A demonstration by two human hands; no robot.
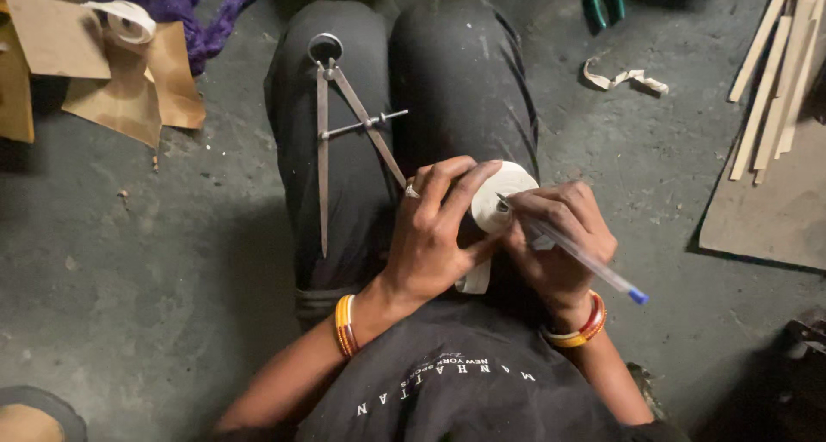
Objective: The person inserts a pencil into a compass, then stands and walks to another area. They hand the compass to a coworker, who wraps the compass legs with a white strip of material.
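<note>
Grey concrete floor (pixel 172 261); I sit, a steel divider compass (pixel 325 141) resting on my thigh. My left hand (pixel 434 236) clamps the white tape roll (pixel 503 193) over my lap: light, stiff, best held by its rim. My right hand (pixel 555 236) pinches a clear ballpoint pen (pixel 576 253).
</note>
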